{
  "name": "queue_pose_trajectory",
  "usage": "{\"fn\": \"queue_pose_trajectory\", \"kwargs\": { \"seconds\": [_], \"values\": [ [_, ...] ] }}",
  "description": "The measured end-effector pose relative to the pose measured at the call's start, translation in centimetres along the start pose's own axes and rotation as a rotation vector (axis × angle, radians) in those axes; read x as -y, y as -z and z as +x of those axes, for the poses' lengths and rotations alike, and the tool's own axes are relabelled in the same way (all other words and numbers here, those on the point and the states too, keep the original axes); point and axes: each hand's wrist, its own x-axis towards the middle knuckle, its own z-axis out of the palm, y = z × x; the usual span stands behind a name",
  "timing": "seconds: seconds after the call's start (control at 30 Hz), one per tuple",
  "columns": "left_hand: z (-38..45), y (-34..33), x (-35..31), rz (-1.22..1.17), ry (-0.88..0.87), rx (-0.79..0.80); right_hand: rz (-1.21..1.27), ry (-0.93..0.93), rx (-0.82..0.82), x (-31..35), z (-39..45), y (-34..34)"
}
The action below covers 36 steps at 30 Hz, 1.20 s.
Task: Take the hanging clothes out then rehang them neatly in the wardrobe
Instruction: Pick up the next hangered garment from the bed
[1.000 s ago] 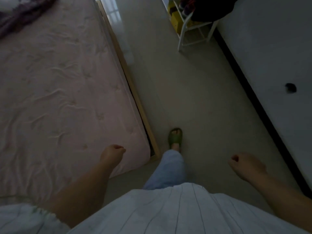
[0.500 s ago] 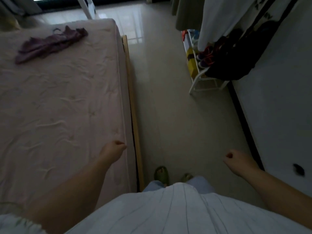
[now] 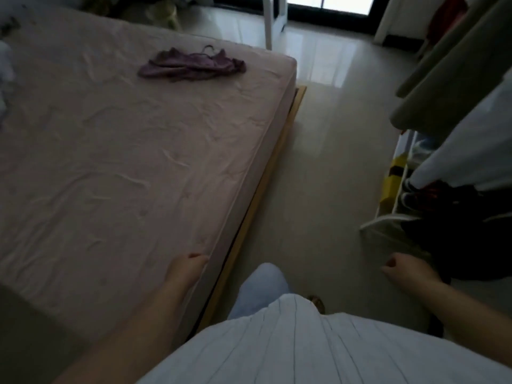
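One crumpled purple garment on a hanger (image 3: 192, 64) lies on the pink bed (image 3: 110, 162) in the upper left, most clothes (image 3: 457, 87) hang at right, and the left hand (image 3: 186, 270) and right hand (image 3: 409, 268) are loosely curled, holding nothing.

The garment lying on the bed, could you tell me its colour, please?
The garment is purple, seen in the head view.

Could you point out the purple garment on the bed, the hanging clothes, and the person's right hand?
purple garment (image 3: 191, 65): head view, middle of the crumpled fabric.
hanging clothes (image 3: 454, 79): head view, on the olive-green piece.
right hand (image 3: 407, 268): head view, back of the hand.
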Motion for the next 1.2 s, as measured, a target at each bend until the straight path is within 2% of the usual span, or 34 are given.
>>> {"fn": "queue_pose_trajectory", "kwargs": {
  "seconds": [0.17,0.33,0.5,0.6,0.73,0.93,1.07,1.2],
  "values": [
    [3.6,-0.1,-3.6,-0.014,0.088,-0.046,-0.078,0.117,0.036,6.0,6.3,4.9],
    [8.1,1.0,-8.9,0.056,0.158,0.018,-0.097,0.131,0.1,11.8,11.9,9.7],
    [13.6,3.2,-18.9,0.121,0.089,0.02,-0.067,0.118,0.033,16.8,17.8,16.6],
    [16.9,3.9,-25.9,0.061,0.006,-0.015,0.014,0.137,0.014,20.2,20.7,20.6],
    [20.6,3.1,-33.2,0.023,-0.031,-0.023,-0.064,0.216,-0.006,24.3,25.7,25.1],
    [22.4,0.8,-38.5,-0.089,0.166,-0.078,-0.266,0.397,0.018,31.0,35.2,33.6],
    [23.6,-0.7,-41.5,-0.135,0.268,-0.073,-0.366,0.403,0.029,36.2,40.3,39.2],
    [26.0,-0.1,-44.0,-0.229,0.312,-0.105,-0.441,0.474,0.034,42.4,43.9,41.5]
  ]
}}
